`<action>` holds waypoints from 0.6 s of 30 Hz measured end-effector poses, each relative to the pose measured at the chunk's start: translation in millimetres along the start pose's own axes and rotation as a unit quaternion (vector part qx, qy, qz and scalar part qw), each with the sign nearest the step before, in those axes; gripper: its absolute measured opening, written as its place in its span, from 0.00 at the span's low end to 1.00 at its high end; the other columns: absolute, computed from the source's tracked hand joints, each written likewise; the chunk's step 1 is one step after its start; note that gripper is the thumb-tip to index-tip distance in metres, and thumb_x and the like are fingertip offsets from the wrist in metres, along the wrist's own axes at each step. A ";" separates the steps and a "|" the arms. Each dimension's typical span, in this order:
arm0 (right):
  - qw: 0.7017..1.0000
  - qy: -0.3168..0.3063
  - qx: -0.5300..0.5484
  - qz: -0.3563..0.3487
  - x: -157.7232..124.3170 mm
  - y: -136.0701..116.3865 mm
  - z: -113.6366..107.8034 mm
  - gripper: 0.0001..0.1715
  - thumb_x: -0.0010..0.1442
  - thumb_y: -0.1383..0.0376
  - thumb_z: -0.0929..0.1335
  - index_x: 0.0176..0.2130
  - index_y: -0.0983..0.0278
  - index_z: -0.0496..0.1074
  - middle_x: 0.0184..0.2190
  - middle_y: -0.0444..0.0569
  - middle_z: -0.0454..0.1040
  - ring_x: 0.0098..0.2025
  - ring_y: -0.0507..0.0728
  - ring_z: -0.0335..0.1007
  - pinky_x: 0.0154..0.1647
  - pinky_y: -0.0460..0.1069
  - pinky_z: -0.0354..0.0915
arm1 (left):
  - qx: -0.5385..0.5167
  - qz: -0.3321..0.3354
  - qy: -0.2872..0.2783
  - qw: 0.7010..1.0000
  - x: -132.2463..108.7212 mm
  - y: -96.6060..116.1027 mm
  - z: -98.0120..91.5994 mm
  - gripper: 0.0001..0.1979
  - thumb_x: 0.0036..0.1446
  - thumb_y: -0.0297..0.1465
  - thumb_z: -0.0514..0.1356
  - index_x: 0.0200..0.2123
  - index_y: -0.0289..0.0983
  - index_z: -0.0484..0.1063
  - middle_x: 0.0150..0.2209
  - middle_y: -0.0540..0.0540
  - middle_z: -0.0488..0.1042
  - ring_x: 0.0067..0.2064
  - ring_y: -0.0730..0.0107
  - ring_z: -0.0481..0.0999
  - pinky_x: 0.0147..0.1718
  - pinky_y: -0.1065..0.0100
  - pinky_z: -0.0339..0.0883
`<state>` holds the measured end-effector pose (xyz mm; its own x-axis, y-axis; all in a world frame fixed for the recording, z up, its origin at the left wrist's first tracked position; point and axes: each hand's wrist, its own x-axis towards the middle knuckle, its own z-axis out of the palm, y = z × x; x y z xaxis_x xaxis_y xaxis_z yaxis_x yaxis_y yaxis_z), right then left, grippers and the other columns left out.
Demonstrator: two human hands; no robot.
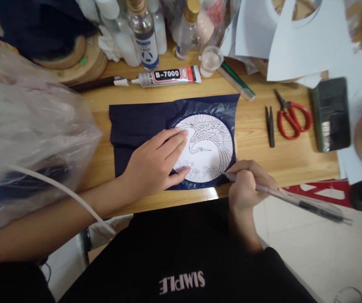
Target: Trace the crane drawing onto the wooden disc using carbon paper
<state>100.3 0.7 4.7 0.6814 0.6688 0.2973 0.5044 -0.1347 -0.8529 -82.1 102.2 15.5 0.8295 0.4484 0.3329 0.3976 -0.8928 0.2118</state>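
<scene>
A round white paper (208, 158) printed with a line drawing of a crane and waves lies on dark blue sheet material (143, 122), which looks thin and creased. My left hand (158, 158) rests with fingers stretched out over the left part of the paper, pressing it flat. Gripped in my right hand (247, 183) is a clear-barrelled pen (301, 204), its tip at the lower right edge of the drawing. The pen's back end points right, out past the table edge.
Behind the sheet lie a B-7000 glue tube (168, 76), a small plastic cup (211, 61), a green-and-clear stick (236, 80) and bottles (145, 38). To the right are tweezers (270, 126), red-handled scissors (293, 118) and a phone (331, 113). Plastic bags (32, 126) crowd the left.
</scene>
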 end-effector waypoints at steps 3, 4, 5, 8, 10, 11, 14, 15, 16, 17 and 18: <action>1.000 0.001 0.004 -0.005 0.3 -0.5 0.2 0.13 0.41 0.73 0.59 0.16 0.63 0.69 0.13 0.40 0.66 0.17 0.48 0.61 0.16 0.44 0.53 | -0.003 0.002 0.001 1.000 -0.5 -0.1 0.4 0.23 0.59 0.34 0.60 0.52 0.23 0.68 0.54 0.33 0.73 0.56 0.50 0.72 0.54 0.54 0.71; 1.000 0.003 0.005 -0.007 0.3 -0.7 0.2 0.13 0.41 0.73 0.59 0.16 0.63 0.69 0.13 0.40 0.66 0.17 0.48 0.60 0.16 0.44 0.53 | -0.005 0.002 0.000 1.000 -0.8 -0.2 0.4 0.23 0.59 0.34 0.60 0.52 0.23 0.68 0.54 0.33 0.73 0.56 0.50 0.72 0.54 0.54 0.71; 1.000 0.003 0.005 -0.007 0.2 -0.7 0.3 0.13 0.41 0.73 0.59 0.16 0.63 0.69 0.13 0.40 0.66 0.17 0.48 0.60 0.16 0.44 0.53 | -0.007 0.001 0.000 1.000 -1.0 -0.3 0.4 0.23 0.59 0.34 0.60 0.53 0.23 0.68 0.54 0.33 0.73 0.56 0.49 0.72 0.54 0.54 0.71; 1.000 0.004 0.004 -0.006 -0.1 -0.7 0.7 0.13 0.41 0.73 0.59 0.16 0.63 0.69 0.14 0.41 0.66 0.17 0.48 0.60 0.16 0.44 0.54 | -0.017 -0.002 -0.003 1.000 -1.3 -0.7 0.1 0.23 0.59 0.34 0.60 0.54 0.25 0.67 0.55 0.33 0.72 0.57 0.50 0.71 0.54 0.53 0.70; 1.000 0.005 0.004 -0.005 -0.2 -0.7 0.9 0.13 0.41 0.73 0.59 0.16 0.63 0.69 0.14 0.41 0.66 0.17 0.48 0.61 0.16 0.45 0.54 | -0.019 -0.002 -0.002 1.000 -1.0 -0.7 0.1 0.24 0.59 0.34 0.60 0.54 0.24 0.67 0.55 0.32 0.72 0.57 0.49 0.71 0.54 0.53 0.70; 1.000 0.006 0.005 -0.005 -0.1 -0.8 0.9 0.13 0.41 0.73 0.59 0.16 0.63 0.69 0.13 0.41 0.66 0.17 0.48 0.61 0.16 0.44 0.54 | -0.018 -0.001 -0.001 1.000 -0.8 -0.7 0.1 0.24 0.59 0.34 0.60 0.54 0.24 0.67 0.55 0.32 0.72 0.57 0.49 0.71 0.54 0.53 0.70; 1.000 0.008 0.012 -0.002 0.3 -1.3 0.5 0.12 0.41 0.73 0.59 0.16 0.63 0.68 0.13 0.40 0.66 0.17 0.48 0.61 0.16 0.44 0.54 | -0.010 0.002 0.000 1.000 -0.1 -0.5 0.0 0.23 0.58 0.34 0.61 0.52 0.22 0.68 0.54 0.32 0.72 0.56 0.48 0.72 0.54 0.53 0.71; 1.000 0.007 0.015 -0.001 0.4 -1.4 0.4 0.13 0.41 0.74 0.59 0.16 0.64 0.69 0.13 0.40 0.66 0.17 0.48 0.61 0.16 0.44 0.54 | -0.008 0.003 0.000 1.000 -0.1 -0.4 0.0 0.24 0.58 0.34 0.61 0.52 0.21 0.68 0.54 0.32 0.72 0.56 0.48 0.72 0.54 0.53 0.71; 1.000 0.005 0.016 0.000 0.5 -1.5 0.3 0.13 0.42 0.74 0.59 0.16 0.64 0.69 0.13 0.40 0.67 0.17 0.47 0.61 0.17 0.44 0.54 | -0.007 0.003 -0.001 1.000 -0.1 -0.4 0.0 0.24 0.58 0.34 0.61 0.52 0.21 0.68 0.54 0.31 0.72 0.56 0.48 0.72 0.54 0.53 0.71; 1.000 0.005 0.016 0.000 0.4 -1.5 0.4 0.13 0.41 0.74 0.59 0.17 0.64 0.69 0.13 0.40 0.67 0.17 0.47 0.61 0.17 0.44 0.54 | -0.008 0.004 -0.001 1.000 -0.2 -0.4 0.0 0.24 0.58 0.34 0.61 0.52 0.21 0.68 0.54 0.31 0.72 0.56 0.48 0.71 0.54 0.54 0.71; 1.000 0.007 0.018 0.000 0.3 -1.3 0.4 0.13 0.41 0.74 0.59 0.17 0.64 0.69 0.13 0.40 0.67 0.17 0.47 0.61 0.17 0.44 0.54 | -0.009 0.004 -0.001 1.000 -0.4 -0.4 0.0 0.24 0.58 0.34 0.61 0.52 0.21 0.68 0.54 0.31 0.72 0.56 0.48 0.71 0.54 0.54 0.70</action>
<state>99.7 1.4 5.7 0.6890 0.6584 0.3030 0.4854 -0.1088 -0.8675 -82.6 102.3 15.3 0.8333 0.4409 0.3335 0.3833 -0.8955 0.2262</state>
